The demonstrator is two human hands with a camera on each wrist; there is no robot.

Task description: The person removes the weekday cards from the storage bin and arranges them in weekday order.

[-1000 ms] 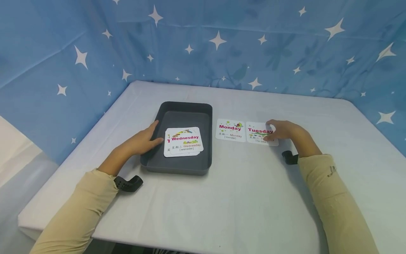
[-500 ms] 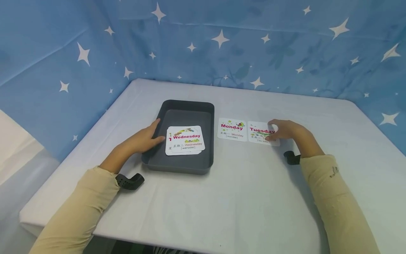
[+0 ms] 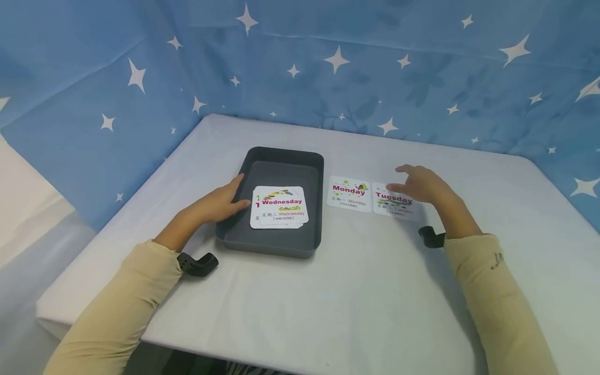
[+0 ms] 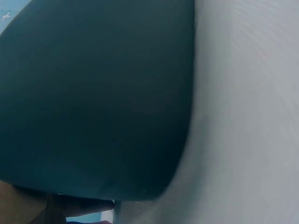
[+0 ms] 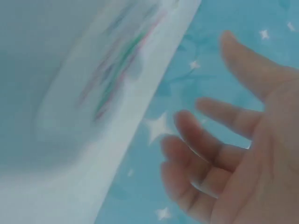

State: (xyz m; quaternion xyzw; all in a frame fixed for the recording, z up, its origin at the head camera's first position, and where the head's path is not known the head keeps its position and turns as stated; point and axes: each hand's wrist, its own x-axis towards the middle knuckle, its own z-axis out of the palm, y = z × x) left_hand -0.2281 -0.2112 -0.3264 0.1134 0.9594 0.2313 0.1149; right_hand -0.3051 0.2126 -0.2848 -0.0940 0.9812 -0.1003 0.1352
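Note:
A dark grey tray stands left of centre on the table. My left hand holds its left wall, the thumb over the inner side and fingers along the outside. In the left wrist view the tray's outer wall fills most of the frame. Inside the tray lies a small stack of white cards with the Wednesday card on top. Right of the tray the Monday card and the Tuesday card lie side by side. Above the Tuesday card hovers my right hand, its fingers spread apart and holding nothing.
A white cloth covers the table. Behind it and at the left hangs a blue curtain with white stars. Black wrist mounts sit under both wrists.
My right hand has let go of the Tuesday card and lifted off it, fingers opening. The left hand stays on the tray. The head view has shifted slightly.

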